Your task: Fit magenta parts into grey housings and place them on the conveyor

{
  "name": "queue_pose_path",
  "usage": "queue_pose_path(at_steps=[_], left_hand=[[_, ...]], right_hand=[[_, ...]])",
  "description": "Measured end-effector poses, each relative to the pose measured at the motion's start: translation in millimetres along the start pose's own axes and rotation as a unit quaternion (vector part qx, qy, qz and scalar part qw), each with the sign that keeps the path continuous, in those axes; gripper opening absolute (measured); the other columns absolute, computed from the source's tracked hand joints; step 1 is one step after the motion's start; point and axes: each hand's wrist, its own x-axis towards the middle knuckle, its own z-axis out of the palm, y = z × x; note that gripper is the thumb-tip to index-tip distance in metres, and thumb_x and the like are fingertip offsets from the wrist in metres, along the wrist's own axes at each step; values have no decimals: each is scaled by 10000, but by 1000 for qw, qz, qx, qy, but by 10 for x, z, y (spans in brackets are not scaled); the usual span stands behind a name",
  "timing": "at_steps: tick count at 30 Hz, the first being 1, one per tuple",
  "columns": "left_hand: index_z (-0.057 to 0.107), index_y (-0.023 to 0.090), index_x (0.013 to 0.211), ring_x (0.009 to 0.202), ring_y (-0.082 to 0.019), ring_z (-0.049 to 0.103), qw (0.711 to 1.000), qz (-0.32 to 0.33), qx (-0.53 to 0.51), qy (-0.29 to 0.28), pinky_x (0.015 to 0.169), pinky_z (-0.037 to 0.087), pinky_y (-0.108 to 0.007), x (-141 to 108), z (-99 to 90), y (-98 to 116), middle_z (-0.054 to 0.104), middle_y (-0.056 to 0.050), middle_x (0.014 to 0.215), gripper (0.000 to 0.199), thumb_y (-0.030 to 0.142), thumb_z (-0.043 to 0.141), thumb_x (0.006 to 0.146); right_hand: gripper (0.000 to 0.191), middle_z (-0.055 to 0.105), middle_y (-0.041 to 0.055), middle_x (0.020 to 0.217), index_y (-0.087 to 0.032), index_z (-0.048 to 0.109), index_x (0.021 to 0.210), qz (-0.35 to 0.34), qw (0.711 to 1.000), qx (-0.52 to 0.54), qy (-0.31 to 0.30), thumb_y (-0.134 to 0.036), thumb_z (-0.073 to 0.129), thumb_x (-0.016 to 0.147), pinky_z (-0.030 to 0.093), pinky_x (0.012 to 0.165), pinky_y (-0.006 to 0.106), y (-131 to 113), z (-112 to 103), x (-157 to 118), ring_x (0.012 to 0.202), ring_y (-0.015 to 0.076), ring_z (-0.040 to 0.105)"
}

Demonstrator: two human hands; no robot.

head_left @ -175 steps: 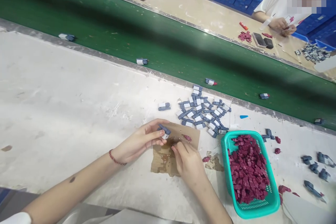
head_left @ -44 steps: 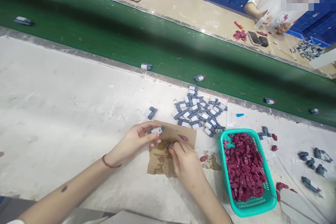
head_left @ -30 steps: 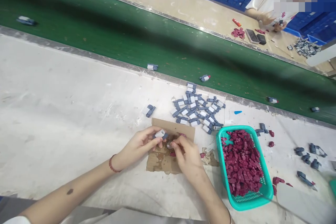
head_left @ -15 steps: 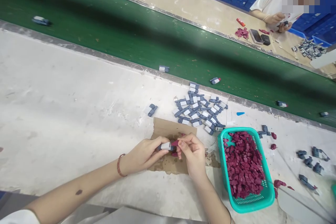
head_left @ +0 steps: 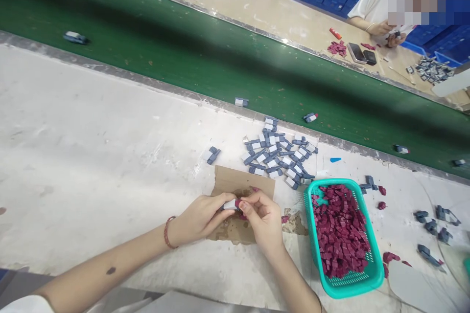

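My left hand (head_left: 201, 216) pinches a small blue-grey plastic part with a white top (head_left: 229, 204) between thumb and fingers. My right hand (head_left: 265, 219) is closed on a dark red plastic piece (head_left: 238, 202), holding it against the right end of the blue-grey part. Fingertips hide most of the red piece. Both hands are over a stained sheet of brown cardboard (head_left: 238, 178), where more red bits lie partly covered. Just beyond it spreads a pile of similar blue-grey and white parts (head_left: 272, 151). One such part (head_left: 213, 155) lies apart, left of the pile.
At my right stands a turquoise basket (head_left: 375, 281) of dark red pieces (head_left: 341, 230). Loose grey parts (head_left: 431, 226) lie beyond it. A green conveyor belt (head_left: 165, 58) carries several parts across. On the far side, a co-worker's hands (head_left: 394, 34) handle a small part.
My right hand has moved slightly left, bringing the red piece up against the blue-grey part. Parts on the belt have shifted to the right. My left hand stays nearly in place.
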Motion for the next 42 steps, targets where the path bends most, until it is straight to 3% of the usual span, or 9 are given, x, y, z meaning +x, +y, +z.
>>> queue_pose_path(at_steps=[7,11,16,19,23,27,31,37,42], left_hand=[[516,191,1003,529,-150,629,993,93,67,17,503,460,-222,73,-102,130,681,-9,699,183,220,336,998],[574,204,1017,662,-154,669,990,123,62,-4,589,499,-220,233,-295,110,712,-28,811,217,263,366,998],[601,177,1055,869,-191,645,995,-24,60,73,701,536,-257,698,-666,-249,674,-71,1003,313,414,417,967],[607,144,1035,944,-208,582,980,-93,144,102,807,520,-298,1112,-880,-566,608,-89,1075,431,510,400,943],[601,101,1036,907,-237,553,965,-105,231,65,898,471,-414,1619,-1037,-879,614,-88,978,395,417,378,959],[591,49,1070,1118,-349,453,960,-82,258,70,1009,343,-542,1930,-1005,-988,582,-163,1099,382,333,369,944],[580,110,1155,1245,-352,368,967,-25,249,44,1079,255,-508,2156,-759,-950,526,-158,1270,382,341,411,902],[620,110,1113,1077,-329,516,986,10,163,-32,991,366,-474,2418,-302,-800,583,-170,1155,390,334,399,882],[655,143,884,967,-312,584,997,-11,78,-21,930,429,-438,2466,-245,-697,634,-135,977,221,291,524,786]], right_hand=[[183,662,12,673,-188,619,694,-6,999,-35,-5,-350,676,757,453,564,240,-115,-22,-133,608,142,576],[184,692,35,781,-198,688,806,-89,981,-169,-7,-297,553,883,479,652,258,-405,-273,-256,734,167,626],[191,673,80,956,-207,675,948,-170,872,-443,123,-222,487,916,493,807,356,-654,-1001,-331,918,234,618],[232,678,118,1033,-175,676,983,-142,802,-572,94,-113,485,868,492,862,433,-568,-1364,-252,982,291,618],[317,671,128,1007,-166,669,1039,-139,758,-633,70,-32,453,852,515,816,410,-400,-1500,-139,936,281,626],[252,657,98,908,-177,673,922,-125,788,-600,54,-33,477,856,508,810,384,-417,-1442,-143,872,247,626],[199,649,80,897,-172,639,872,-86,842,-530,52,-30,508,824,504,796,360,-501,-1417,-174,839,222,625],[169,634,20,736,-176,647,933,-61,913,-398,67,-132,540,809,506,698,343,-546,-1476,-193,672,187,597],[181,687,32,787,-196,700,917,-51,981,-164,89,-285,668,763,535,727,327,-642,-1468,-287,736,185,648]])
